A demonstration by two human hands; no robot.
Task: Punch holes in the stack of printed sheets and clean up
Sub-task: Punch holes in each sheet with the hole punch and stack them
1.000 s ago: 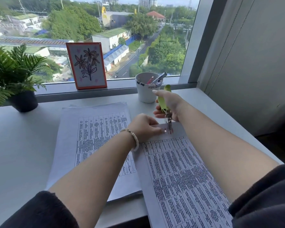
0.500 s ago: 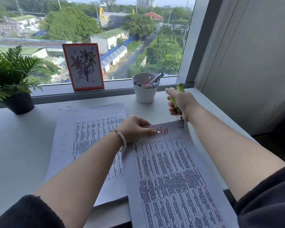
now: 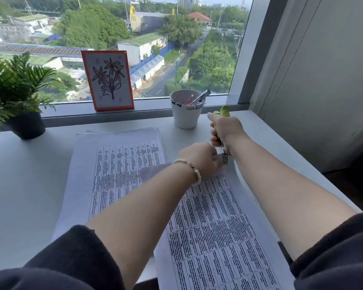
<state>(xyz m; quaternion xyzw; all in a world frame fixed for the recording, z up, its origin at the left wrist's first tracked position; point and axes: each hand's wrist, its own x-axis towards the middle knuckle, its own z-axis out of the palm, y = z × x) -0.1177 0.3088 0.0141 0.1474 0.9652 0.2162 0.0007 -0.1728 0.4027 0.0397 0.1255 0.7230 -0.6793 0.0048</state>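
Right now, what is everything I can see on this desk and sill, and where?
green-handled metal hole punch: one, at right sheet's top edge
printed paper sheets: two lots, white; second to its left
white cup of clips: one, behind sheets
orange-framed flower drawing: one, on sill
green potted plant: one, far left
white desk: one
left hand: presses right sheet
right hand: grips punch

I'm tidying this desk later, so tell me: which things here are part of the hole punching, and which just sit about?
In use:
- green-handled metal hole punch, gripped by the right hand
- printed sheet of table text, held by the left hand
- second printed stack

Lying about:
- white cup of clips
- red-framed flower drawing
- potted green plant
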